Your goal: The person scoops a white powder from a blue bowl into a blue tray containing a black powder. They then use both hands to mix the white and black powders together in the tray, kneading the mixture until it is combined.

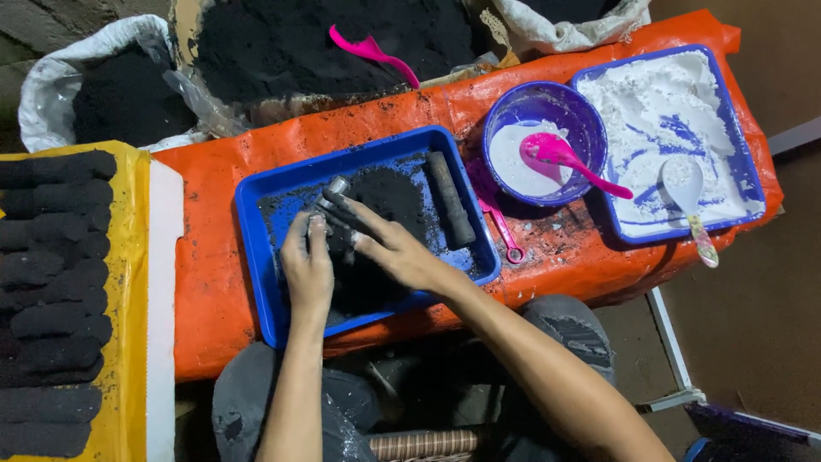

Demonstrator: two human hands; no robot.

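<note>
A blue tray (pixel 256 257) on an orange-covered table holds black powder (pixel 389 192) and a finished dark stick (pixel 451 198) lying along its right side. Both my hands are inside this tray, dusted with black. My left hand (pixel 308 269) rests palm down on the powder with fingers closed around the lower end of a small grey metal tube (pixel 335 190). My right hand (pixel 398 248) lies across from the right, its fingers stretched along the tube and pressing it into the powder. Most of the tube is hidden under my fingers.
A blue bowl (pixel 581 115) holds white paste and a pink spoon (pixel 564 158). At right a blue tray (pixel 731 128) of white powder carries a pale spoon (pixel 688 192). Sacks of black powder (pixel 299 43) stand behind, with a pink scoop (pixel 368 50). Several black sticks (pixel 51 282) lie on yellow sheeting.
</note>
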